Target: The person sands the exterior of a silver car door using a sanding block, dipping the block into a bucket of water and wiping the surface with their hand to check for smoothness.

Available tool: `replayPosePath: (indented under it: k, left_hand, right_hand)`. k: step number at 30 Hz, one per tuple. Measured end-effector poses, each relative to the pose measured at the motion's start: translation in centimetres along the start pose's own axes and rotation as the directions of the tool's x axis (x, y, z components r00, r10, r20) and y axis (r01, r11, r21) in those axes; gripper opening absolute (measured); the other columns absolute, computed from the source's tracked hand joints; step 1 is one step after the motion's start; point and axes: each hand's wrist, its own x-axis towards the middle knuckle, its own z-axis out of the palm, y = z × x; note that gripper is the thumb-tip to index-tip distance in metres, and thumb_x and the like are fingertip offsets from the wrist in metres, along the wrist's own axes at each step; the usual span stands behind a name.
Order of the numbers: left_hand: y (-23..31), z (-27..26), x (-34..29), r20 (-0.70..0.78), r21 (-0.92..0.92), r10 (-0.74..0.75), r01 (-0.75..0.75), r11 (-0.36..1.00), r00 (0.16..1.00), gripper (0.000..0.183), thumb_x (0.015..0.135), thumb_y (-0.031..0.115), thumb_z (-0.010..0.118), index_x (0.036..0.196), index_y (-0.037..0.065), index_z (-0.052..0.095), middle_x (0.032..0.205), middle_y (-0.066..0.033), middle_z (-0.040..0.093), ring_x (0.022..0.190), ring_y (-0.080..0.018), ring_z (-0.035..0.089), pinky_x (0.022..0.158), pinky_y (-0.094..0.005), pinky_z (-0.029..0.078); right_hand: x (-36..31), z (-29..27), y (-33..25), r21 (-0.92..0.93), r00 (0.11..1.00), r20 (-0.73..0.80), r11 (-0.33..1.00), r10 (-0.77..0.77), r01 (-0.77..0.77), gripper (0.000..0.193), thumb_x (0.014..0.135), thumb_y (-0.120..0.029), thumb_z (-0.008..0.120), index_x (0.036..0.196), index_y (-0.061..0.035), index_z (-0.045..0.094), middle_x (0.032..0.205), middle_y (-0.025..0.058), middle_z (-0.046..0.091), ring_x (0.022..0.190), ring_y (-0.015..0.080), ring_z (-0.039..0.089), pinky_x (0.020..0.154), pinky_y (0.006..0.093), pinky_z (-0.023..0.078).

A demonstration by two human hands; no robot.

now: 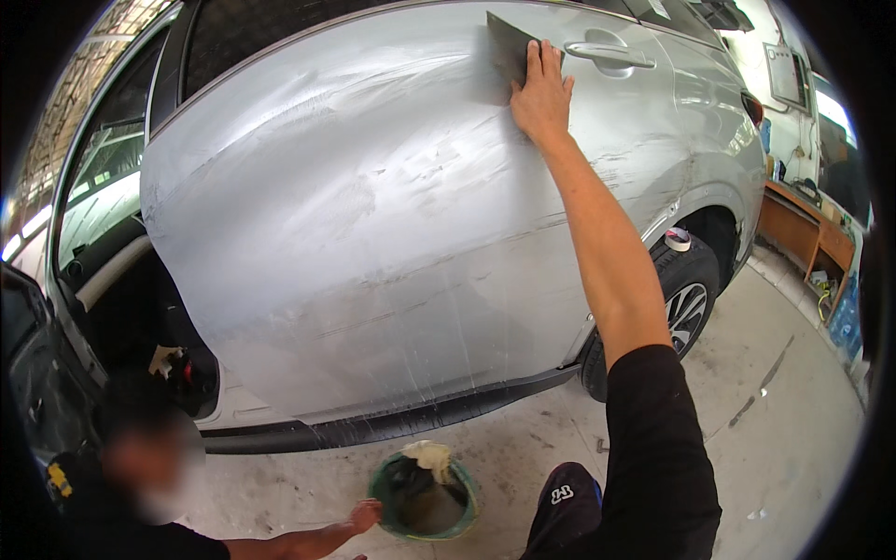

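My right hand lies with its fingers stretched on a dark grey sheet of sandpaper, holding it against the silver car door. The sheet's free part sticks out to the left of the fingers. Just right of the hand is the silver door handle. Dull, smeared patches, dark scratches and wet streaks mark the door panel. My left hand is out of the picture.
A green bucket with murky water and a pale cloth stands on the floor. A crouching co-worker's hand is beside it. A tape roll rests on the rear tyre. A wooden desk stands far right.
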Motion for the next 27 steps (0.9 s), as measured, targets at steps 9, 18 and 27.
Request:
replayPosePath:
  k: [9,18,27]
  left_hand:
    - [-0.4,-2.4,-13.2,-0.279,0.159,-0.279,0.330,0.930,0.919,0.016,0.089,0.017,0.064,0.095,0.004,0.073,0.089,-0.0163,0.071,0.077,-0.0367,0.069,0.070,-0.0455,0.054]
    - [1.7,-2.6,-11.6,-0.292,0.155,-0.299,0.353,0.923,0.909,0.017,0.089,0.017,0.062,0.102,0.010,0.072,0.096,-0.0128,0.072,0.082,-0.0354,0.068,0.072,-0.0454,0.054]
    - [3.9,-4.6,-13.6,-0.286,0.085,-0.318,0.354,0.931,0.904,0.019,0.084,0.011,0.066,0.103,0.006,0.070,0.090,-0.0143,0.072,0.079,-0.0347,0.067,0.071,-0.0442,0.052]
  right_hand:
    - [-0.4,2.1,3.0,-0.014,0.996,-0.072,0.999,0.043,-0.044,0.063,0.097,-0.025,0.055,0.154,-0.0117,0.032,0.162,0.0104,0.028,0.150,0.0285,0.024,0.117,0.0574,0.022]
    - [-21.7,-2.1,-16.3,0.432,0.832,0.278,0.836,-0.481,0.339,0.079,0.078,0.008,0.054,0.152,-0.0131,0.037,0.161,0.0041,0.032,0.149,0.0256,0.027,0.120,0.0574,0.018]
    - [-65.0,-14.9,-28.0,0.735,-0.208,0.521,0.559,-0.828,-0.383,0.028,0.087,-0.012,0.055,0.111,-0.0032,0.066,0.107,0.0190,0.068,0.103,0.0358,0.065,0.088,0.0449,0.052]
